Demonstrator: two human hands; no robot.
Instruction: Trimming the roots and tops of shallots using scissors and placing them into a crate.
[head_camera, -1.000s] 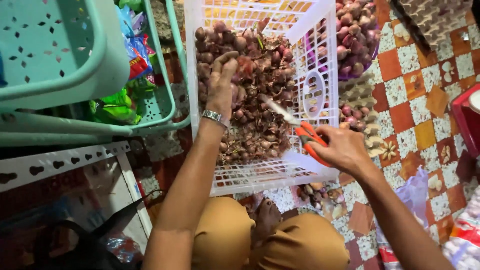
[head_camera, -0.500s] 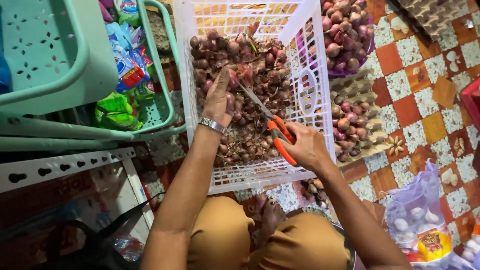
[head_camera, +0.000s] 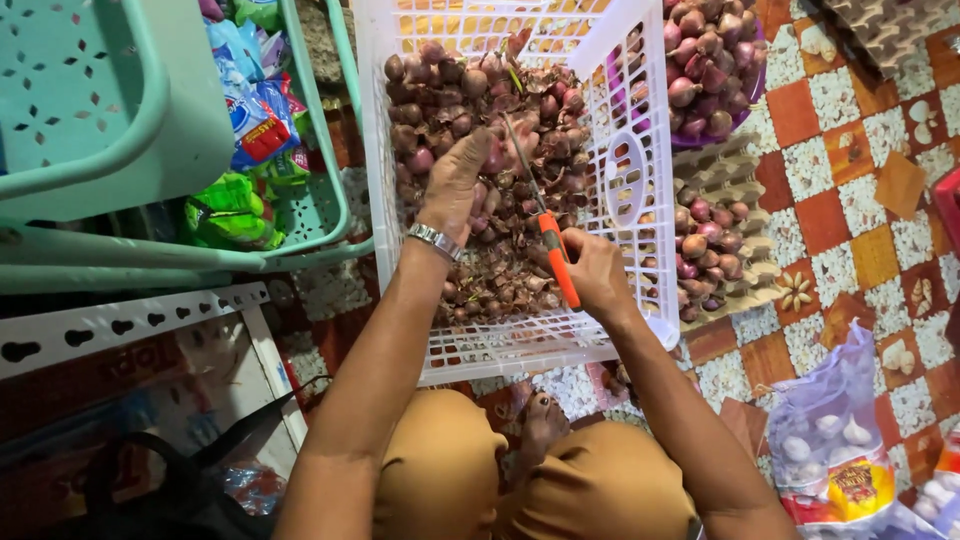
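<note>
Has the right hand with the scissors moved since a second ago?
Yes. The right hand brought the scissors from the basket's right wall inward, toward the left hand.

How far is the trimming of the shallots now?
Done: loose skins and many shallots lie in the white basket. In hand: the left hand holds a shallot and the right hand brings orange-handled scissors to it. Left: more shallots fill the purple bowl beside it.

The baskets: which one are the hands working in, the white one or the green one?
The white basket, full of shallots. The left hand rests on them and the right hand holds orange-handled scissors there. The green basket holds packets.
</note>
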